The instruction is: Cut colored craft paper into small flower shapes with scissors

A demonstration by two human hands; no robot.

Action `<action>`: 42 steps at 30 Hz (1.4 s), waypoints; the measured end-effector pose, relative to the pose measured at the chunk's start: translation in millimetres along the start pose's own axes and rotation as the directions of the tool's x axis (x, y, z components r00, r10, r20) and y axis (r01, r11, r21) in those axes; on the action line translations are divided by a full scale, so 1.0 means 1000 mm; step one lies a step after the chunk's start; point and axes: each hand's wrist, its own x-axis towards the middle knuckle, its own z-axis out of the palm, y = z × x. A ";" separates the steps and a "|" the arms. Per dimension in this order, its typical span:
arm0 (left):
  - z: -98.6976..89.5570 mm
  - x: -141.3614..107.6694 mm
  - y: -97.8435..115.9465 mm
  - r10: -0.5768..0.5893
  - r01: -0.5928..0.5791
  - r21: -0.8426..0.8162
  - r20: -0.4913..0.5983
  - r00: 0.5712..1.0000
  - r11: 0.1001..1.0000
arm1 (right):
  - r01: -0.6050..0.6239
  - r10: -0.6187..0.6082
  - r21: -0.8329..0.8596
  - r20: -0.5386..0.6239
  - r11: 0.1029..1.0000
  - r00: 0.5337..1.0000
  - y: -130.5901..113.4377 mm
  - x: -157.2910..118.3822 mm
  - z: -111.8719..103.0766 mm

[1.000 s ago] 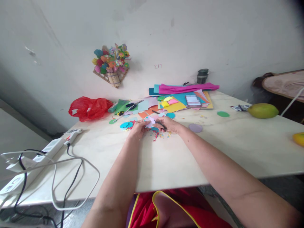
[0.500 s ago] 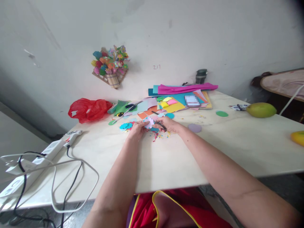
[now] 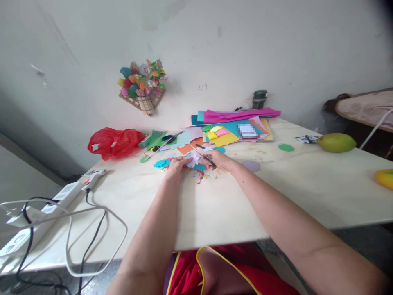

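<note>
My left hand (image 3: 178, 167) pinches a pale lilac paper piece (image 3: 193, 159) with a scalloped edge. Dark-handled scissors (image 3: 210, 161) are in my right hand (image 3: 217, 159), their blades spread and pointing up and left beside the lilac paper. Left of my left hand lie blue scalloped paper cutouts (image 3: 162, 164), with red ones partly behind. Beneath my hands are a blue paper piece (image 3: 201, 167) and small colourful paper scraps (image 3: 202, 176). A blue paper circle (image 3: 219, 149) sits just behind my right hand.
Coloured paper sheets (image 3: 230, 139) and a magenta roll (image 3: 242, 114) lie at the back. Other scissors (image 3: 172, 137) rest near a red plastic bag (image 3: 115, 142). A power strip (image 3: 55, 209) with cables is at left. A lilac circle (image 3: 251, 165), green circle (image 3: 286, 147) and mango (image 3: 336, 142) are at right.
The scissors' blades have spread apart and now show above the lilac paper. The lilac paper has tilted or shifted slightly lower. Both arms stay almost in place.
</note>
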 end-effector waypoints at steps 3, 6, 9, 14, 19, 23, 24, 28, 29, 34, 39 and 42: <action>0.000 -0.002 0.000 0.014 -0.019 0.080 0.061 0.998 0.997 | -0.012 0.014 0.036 -0.051 0.999 0.999 -0.004 -0.002 -0.003; 0.002 -0.005 0.002 0.017 -0.028 0.109 0.106 0.994 0.994 | -0.009 0.018 0.071 -0.135 0.997 0.991 -0.009 -0.004 -0.005; 0.004 -0.008 0.005 -0.012 -0.007 0.116 0.159 0.987 0.993 | 0.019 0.000 0.105 -0.173 0.994 0.985 -0.013 -0.005 -0.004; 0.010 -0.011 0.007 -0.046 0.025 0.119 0.184 0.982 0.993 | 0.044 -0.018 0.149 -0.171 0.988 0.985 -0.014 -0.005 0.000; 0.012 -0.011 0.005 -0.034 0.009 0.122 0.207 0.978 0.992 | 0.035 -0.018 0.152 -0.114 0.988 0.993 -0.012 -0.004 0.002; 0.010 -0.008 0.003 -0.012 -0.009 0.115 0.183 0.983 0.993 | 0.029 -0.011 0.177 -0.099 0.984 0.995 -0.008 -0.001 0.006; 0.009 -0.008 0.003 0.004 -0.024 0.112 0.175 0.985 0.993 | 0.031 -0.014 0.183 -0.091 0.983 0.996 -0.006 -0.001 0.007; 0.010 -0.007 0.004 0.059 -0.069 0.069 0.140 0.988 0.995 | 0.031 -0.020 0.181 -0.060 0.983 0.998 0.000 0.002 0.008; 0.010 -0.007 0.004 0.064 -0.072 0.059 0.138 0.988 0.996 | 0.025 -0.015 0.179 -0.061 0.984 0.998 0.000 0.002 0.008; 0.009 -0.007 0.004 0.065 -0.077 0.068 0.152 0.986 0.995 | 0.016 0.013 0.188 -0.149 0.982 0.989 -0.004 0.001 0.002; 0.008 -0.006 0.002 0.027 -0.052 0.104 0.223 0.975 0.993 | 0.028 0.004 0.182 -0.174 0.983 0.985 -0.009 -0.002 0.002; 0.010 -0.008 0.004 0.019 -0.041 0.092 0.230 0.973 0.995 | 0.030 0.004 0.203 -0.161 0.979 0.987 -0.012 -0.003 0.006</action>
